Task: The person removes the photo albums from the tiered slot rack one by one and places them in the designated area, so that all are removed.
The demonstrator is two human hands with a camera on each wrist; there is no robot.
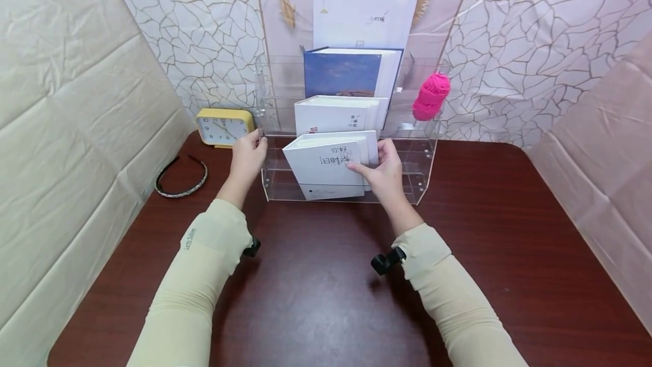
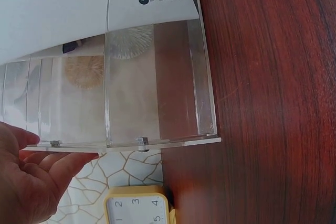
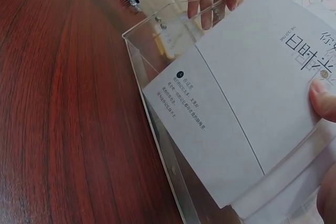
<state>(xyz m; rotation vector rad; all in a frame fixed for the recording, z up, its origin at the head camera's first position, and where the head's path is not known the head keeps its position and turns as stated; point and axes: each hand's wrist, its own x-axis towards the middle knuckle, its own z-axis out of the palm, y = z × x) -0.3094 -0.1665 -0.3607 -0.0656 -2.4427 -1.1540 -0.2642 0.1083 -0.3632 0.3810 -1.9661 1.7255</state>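
Note:
In the head view a clear acrylic tiered rack (image 1: 424, 177) stands on the table. My left hand (image 1: 248, 154) grips its left side panel, thumb on one face and fingers on the other, as the left wrist view shows. A white hardcover book (image 1: 323, 171) with dark lettering leans in the lowest front tier. My right hand (image 1: 385, 171) pinches its right edge, the thumb (image 3: 324, 100) on the front cover and the fingers behind. Behind it, rising tier by tier, stand another white book (image 1: 326, 115), a blue-covered book (image 1: 341, 72) and a tall white book (image 1: 356, 18).
A pink yarn skein (image 1: 431, 97) sits at the rack's right side. Left of the rack is a yellow alarm clock (image 1: 224, 127), with a glittery headband (image 1: 185, 191) nearer the front. The dark wooden table (image 1: 326, 287) extends before the rack, and cloth-covered walls enclose it.

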